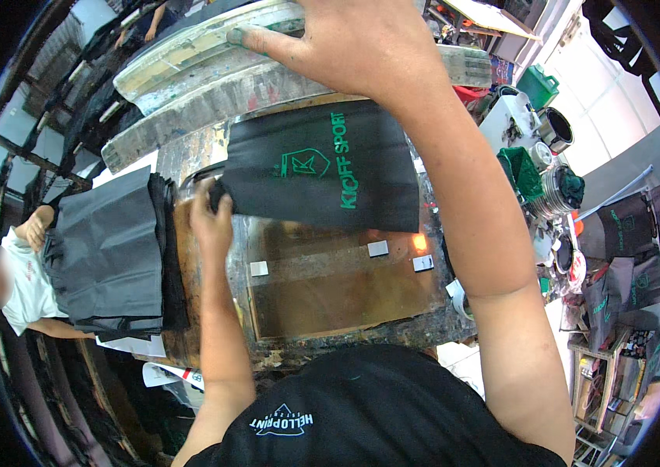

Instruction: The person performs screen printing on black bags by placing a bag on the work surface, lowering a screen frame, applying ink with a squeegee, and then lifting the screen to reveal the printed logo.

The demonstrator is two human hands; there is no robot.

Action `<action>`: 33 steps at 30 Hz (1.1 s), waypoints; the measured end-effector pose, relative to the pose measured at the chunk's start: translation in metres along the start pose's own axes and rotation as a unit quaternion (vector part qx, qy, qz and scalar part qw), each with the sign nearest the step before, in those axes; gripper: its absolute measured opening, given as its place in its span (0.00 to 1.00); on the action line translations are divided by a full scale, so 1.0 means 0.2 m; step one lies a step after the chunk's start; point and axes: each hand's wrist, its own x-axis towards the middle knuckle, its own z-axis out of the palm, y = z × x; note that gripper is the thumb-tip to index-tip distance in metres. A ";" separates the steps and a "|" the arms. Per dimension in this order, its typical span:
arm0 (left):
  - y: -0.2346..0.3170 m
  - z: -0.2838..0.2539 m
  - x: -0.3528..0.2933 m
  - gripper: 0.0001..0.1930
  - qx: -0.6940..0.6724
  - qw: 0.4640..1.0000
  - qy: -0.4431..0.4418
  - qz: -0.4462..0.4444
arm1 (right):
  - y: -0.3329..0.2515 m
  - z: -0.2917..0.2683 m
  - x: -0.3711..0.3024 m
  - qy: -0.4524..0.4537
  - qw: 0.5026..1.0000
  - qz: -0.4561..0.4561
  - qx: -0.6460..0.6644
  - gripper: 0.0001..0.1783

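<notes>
My left hand (211, 214) is closed on the handle end of a black fabric bag (267, 191) with green printing. The hand is slightly blurred. The bag spreads to the right over the far part of a brown, shiny printing board (322, 292). My right hand (365, 43) is up at the top of the view, against a long, paint-stained screen-printing frame (213, 97) that stands raised behind the bag. Its thumb lies out along the frame; the other fingers are cut off or hidden. Small pale tabs (377, 248) sit on the board.
To the left lies a stack of black bags (108, 249), with another person (30, 276) beside it. Paint tins (556, 128) and a green container (538, 86) crowd the right side. Printed black bags (630, 233) lie farther right, above a wooden shelf (606, 373).
</notes>
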 end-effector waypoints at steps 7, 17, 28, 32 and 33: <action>0.25 -0.65 0.34 0.25 -0.135 0.990 -0.013 -0.038 | -0.01 -0.09 0.05 -0.101 0.995 0.023 -0.001 0.38; -0.12 -2.02 -0.02 0.27 -0.058 0.969 0.126 -0.202 | -0.05 0.03 0.03 -0.055 0.998 0.031 0.005 0.39; -0.18 -2.23 -0.34 0.31 0.596 0.724 0.346 0.042 | 0.11 0.11 0.04 0.052 0.994 -0.048 -0.077 0.29; 0.54 -1.31 -0.46 0.14 0.417 0.854 0.237 0.201 | 0.11 0.11 0.01 0.038 0.996 -0.032 -0.068 0.30; 0.55 -1.17 -0.49 0.13 0.407 0.837 0.152 0.331 | 0.14 0.13 0.01 0.064 0.996 -0.036 -0.055 0.30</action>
